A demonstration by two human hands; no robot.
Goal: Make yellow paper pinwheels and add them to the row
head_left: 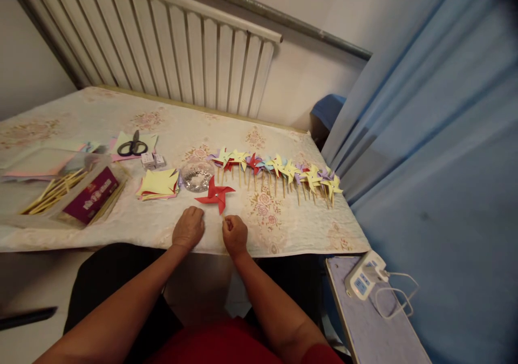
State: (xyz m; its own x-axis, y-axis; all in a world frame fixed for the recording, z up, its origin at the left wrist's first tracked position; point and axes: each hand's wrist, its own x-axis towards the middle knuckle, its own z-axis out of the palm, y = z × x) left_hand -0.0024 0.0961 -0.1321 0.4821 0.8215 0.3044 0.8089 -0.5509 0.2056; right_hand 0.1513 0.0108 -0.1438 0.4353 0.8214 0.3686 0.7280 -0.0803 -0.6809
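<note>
A red paper pinwheel (216,195) on a thin stick is pinched between the thumb and fingers of my right hand (235,233), near the table's front edge. To its left, my left hand (189,227) rests on the cloth with its fingers curled in, and no object shows in it. Just beyond the hands lies a clear round dish (196,177) of small shiny pins. Left of that dish sits a stack of square paper (160,183), yellow on top. Several finished pinwheels (288,171) in yellow, red, purple and blue lie in a row at the right.
At the left is a clear plastic box (89,198) with wooden sticks (54,191). Black-handled scissors (133,146) lie on paper sheets, near small white boxes (152,160). A radiator (178,46) runs behind the table; a blue curtain (424,137) and a power strip (365,275) are at right.
</note>
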